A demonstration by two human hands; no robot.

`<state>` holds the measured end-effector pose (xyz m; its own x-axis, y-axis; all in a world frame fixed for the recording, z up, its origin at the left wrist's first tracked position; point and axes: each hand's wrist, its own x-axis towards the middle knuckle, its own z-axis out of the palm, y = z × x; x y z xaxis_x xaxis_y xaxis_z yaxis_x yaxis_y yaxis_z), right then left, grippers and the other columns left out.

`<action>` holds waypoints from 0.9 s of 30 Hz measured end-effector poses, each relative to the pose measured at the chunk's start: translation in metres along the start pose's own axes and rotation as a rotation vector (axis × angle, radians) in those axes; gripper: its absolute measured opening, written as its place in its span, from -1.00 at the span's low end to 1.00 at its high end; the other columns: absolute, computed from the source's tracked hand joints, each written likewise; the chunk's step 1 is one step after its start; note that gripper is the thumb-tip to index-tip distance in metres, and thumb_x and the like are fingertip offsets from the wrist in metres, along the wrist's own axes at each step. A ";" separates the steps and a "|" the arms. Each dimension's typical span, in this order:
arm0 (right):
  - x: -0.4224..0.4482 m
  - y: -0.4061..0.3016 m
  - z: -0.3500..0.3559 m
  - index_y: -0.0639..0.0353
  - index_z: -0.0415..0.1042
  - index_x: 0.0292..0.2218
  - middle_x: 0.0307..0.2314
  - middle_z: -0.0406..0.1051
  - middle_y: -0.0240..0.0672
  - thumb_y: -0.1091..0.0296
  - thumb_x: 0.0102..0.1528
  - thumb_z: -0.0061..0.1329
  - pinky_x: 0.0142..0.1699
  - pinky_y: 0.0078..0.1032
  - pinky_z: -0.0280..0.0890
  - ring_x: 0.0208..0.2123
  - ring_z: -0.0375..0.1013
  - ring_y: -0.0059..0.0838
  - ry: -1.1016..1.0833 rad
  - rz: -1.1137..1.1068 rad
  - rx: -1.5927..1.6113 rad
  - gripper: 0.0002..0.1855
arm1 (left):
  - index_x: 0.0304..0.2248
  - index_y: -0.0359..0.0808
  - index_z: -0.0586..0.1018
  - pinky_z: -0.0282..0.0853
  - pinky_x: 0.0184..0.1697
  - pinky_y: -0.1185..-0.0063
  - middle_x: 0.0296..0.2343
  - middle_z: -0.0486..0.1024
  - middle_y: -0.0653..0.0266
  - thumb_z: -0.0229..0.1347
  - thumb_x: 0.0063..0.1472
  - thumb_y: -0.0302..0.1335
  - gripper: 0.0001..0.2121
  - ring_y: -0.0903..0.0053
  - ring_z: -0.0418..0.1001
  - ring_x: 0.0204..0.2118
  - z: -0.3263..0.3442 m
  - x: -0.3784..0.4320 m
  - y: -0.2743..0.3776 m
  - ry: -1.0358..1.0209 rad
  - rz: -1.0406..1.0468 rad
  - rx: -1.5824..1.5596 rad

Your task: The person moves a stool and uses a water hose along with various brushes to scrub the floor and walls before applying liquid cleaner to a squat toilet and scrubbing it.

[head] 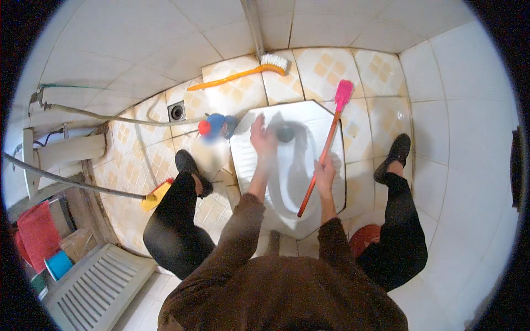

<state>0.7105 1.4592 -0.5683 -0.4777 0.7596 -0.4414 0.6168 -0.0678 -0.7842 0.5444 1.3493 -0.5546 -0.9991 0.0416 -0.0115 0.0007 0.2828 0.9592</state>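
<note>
My right hand [325, 171] grips the red handle of a pink-headed toilet brush [329, 138]. The brush slants over the right side of a white ceramic squat toilet [248, 165], its pink head [343, 91] beyond the toilet's far right edge. Over the left side of the toilet, my left hand [263, 138] is raised with its fingers extended and nothing seen in it. Just right of that hand is the dark round drain hole [285, 133]. Blue bottles, one with a red cap [204, 127], stand left of the toilet; blur hides part of the blue bottle [215, 124].
An orange-handled scrub brush [232, 78] lies by the far wall. A hose [124, 120] runs from a wall tap past a floor drain [177, 111]. A yellow broom head [156, 197] is beside my left leg; a red object [364, 238] sits by my right leg. A slatted plastic stool [99, 285] stands lower left.
</note>
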 end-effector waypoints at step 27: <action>0.031 0.029 0.033 0.23 0.23 -0.22 -0.46 0.33 -0.18 0.31 -0.07 -0.08 -0.34 -0.43 0.24 -0.47 0.33 -0.31 -0.006 -0.509 -0.209 -0.65 | -0.45 -0.38 0.32 0.22 -0.40 0.42 -0.46 0.24 0.03 0.04 -0.14 -0.57 -0.81 0.18 0.25 -0.46 0.097 -0.005 0.142 -0.408 0.421 -0.130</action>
<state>0.6932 1.4595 -0.6186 -0.7514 0.6591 -0.0319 0.4177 0.4376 -0.7962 0.5542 1.4828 -0.4454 -0.8170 0.4960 0.2942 0.3616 0.0433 0.9313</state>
